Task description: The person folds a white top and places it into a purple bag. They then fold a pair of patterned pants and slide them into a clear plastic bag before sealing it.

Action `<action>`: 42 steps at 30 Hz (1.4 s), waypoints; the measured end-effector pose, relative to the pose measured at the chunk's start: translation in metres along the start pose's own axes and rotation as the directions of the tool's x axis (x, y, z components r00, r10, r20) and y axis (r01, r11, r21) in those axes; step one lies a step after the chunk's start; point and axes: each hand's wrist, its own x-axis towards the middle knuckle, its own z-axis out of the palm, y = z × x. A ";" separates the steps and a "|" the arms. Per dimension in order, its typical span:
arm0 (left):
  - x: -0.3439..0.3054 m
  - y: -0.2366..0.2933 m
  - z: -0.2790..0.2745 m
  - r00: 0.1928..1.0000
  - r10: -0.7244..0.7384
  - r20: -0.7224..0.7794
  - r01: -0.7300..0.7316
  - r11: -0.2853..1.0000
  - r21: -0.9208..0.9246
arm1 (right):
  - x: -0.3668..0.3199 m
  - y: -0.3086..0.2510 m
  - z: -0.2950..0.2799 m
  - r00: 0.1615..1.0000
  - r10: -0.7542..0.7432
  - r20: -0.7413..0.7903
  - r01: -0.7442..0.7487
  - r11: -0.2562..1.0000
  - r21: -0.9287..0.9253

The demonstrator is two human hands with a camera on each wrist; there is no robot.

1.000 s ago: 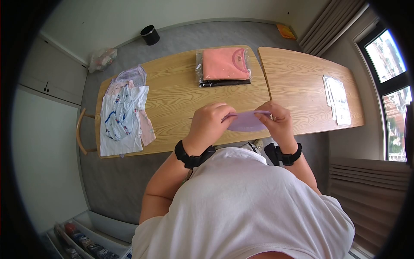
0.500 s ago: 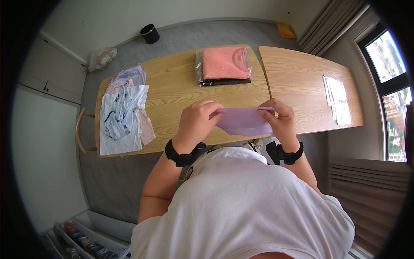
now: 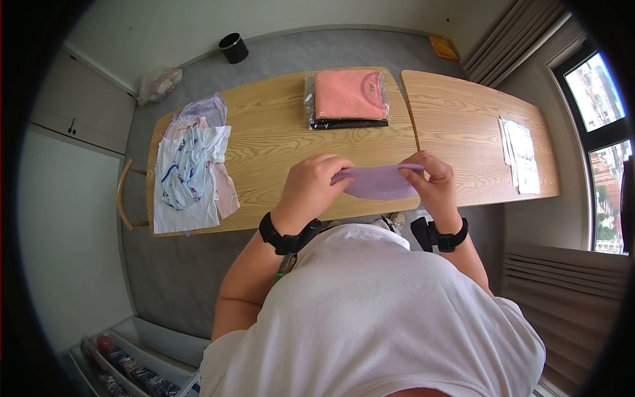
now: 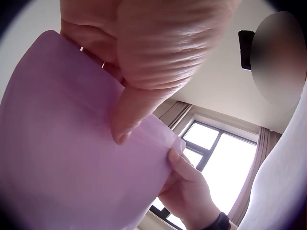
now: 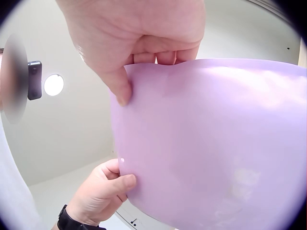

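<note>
A smooth light-purple plastic sheet [image 3: 380,182] is held up in front of the white shirt, above the near edge of the table. My left hand [image 3: 314,188] pinches its left end between thumb and fingers. At the other end my right hand [image 3: 433,182] grips the upper edge the same way. In the left wrist view the thumb [image 4: 129,115] lies flat over the sheet's face, with the fingers behind it. The right wrist view shows the sheet [image 5: 206,129] stretched between both hands, its surface glossy with a faint pale mark low down.
A folded coral shirt [image 3: 340,96] in clear plastic lies at the table's back, over something black. Several light garments [image 3: 192,165] are heaped at the left end. White packets [image 3: 520,155] lie on the right-hand table [image 3: 456,132]. A chair [image 3: 126,198] stands left.
My hands have moved apart, so more of the purple sheet shows between them. In the last half second the left hand has shifted slightly right and the sheet has tipped flatter.
</note>
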 end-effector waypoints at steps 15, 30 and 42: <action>-0.003 -0.014 -0.011 0.998 -0.037 0.047 0.033 0.996 0.084 | 0.000 0.003 -0.010 0.993 0.100 -0.063 -0.089 0.984 0.154; 0.001 -0.011 0.000 1.000 0.012 -0.011 -0.011 0.999 0.048 | 0.006 -0.001 -0.007 0.998 0.029 -0.053 -0.027 0.999 0.047; 0.002 -0.005 0.003 0.999 0.052 0.007 -0.052 0.996 0.071 | 0.002 -0.001 -0.006 0.999 0.040 -0.037 -0.038 0.998 0.040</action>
